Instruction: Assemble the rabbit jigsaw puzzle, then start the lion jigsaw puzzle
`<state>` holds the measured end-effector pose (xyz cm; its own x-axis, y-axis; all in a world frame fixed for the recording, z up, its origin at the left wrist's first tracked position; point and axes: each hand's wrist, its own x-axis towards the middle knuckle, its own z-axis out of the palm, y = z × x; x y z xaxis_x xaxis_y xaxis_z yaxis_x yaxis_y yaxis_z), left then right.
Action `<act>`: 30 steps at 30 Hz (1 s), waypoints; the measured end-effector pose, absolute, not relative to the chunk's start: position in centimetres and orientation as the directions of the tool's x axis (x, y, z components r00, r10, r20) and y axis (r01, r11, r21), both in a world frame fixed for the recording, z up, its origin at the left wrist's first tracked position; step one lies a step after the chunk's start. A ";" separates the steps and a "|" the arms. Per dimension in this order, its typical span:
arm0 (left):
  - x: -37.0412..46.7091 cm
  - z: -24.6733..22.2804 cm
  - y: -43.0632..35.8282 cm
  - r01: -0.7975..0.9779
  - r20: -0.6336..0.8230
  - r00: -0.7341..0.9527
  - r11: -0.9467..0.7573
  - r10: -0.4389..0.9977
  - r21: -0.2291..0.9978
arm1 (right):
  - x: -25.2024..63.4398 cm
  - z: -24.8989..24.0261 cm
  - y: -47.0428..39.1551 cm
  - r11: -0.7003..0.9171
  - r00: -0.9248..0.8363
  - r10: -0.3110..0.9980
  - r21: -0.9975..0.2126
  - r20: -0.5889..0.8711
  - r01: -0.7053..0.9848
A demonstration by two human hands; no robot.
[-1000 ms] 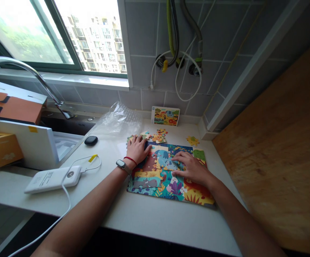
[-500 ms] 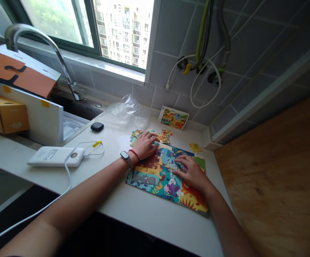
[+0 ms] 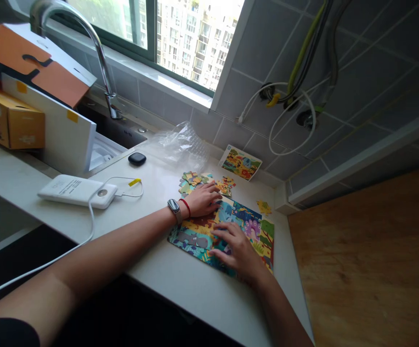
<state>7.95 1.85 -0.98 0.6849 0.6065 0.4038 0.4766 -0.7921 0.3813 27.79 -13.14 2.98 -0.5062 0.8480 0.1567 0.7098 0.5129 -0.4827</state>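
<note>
A colourful animal puzzle [image 3: 252, 231] lies on the white counter. My left hand [image 3: 204, 200], with a watch and a red band at the wrist, rests on its upper left part, fingers apart and holding nothing. Over the lower middle of the puzzle is my right hand [image 3: 233, 248], its fingers spread and nothing visible between them; it hides the pieces beneath. Loose puzzle pieces [image 3: 191, 182] are heaped just beyond my left hand, and a yellow piece [image 3: 263, 207] lies past the puzzle's far right corner. A picture card [image 3: 240, 163] leans against the tiled wall.
Crumpled clear plastic [image 3: 182, 144] lies near the wall. A black case [image 3: 137, 158] and a white power bank [image 3: 77, 191] with a cable sit on the left. Boxes [image 3: 24, 126] stand by the sink and faucet [image 3: 102, 62]. A wooden panel [image 3: 368, 260] borders the right.
My right hand has moved left and nearer over the puzzle, uncovering its right part. My left hand stays at the upper left. The camera view has shifted and tilted.
</note>
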 end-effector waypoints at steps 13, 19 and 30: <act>6.8 1.9 2.5 0.152 0.361 0.493 -0.487 0.792 0.860 | 26.3 2.2 -13.4 0.480 -0.446 0.875 -0.457 0.188 0.749; 3.4 2.2 4.2 0.260 0.446 0.571 -0.667 0.690 0.698 | 25.9 2.0 -13.2 0.456 -0.414 0.890 -0.415 0.191 0.787; 1.5 1.3 4.8 0.339 0.528 0.606 -0.794 0.595 0.505 | 25.0 2.1 -11.7 0.464 -0.408 0.886 -0.383 0.221 0.799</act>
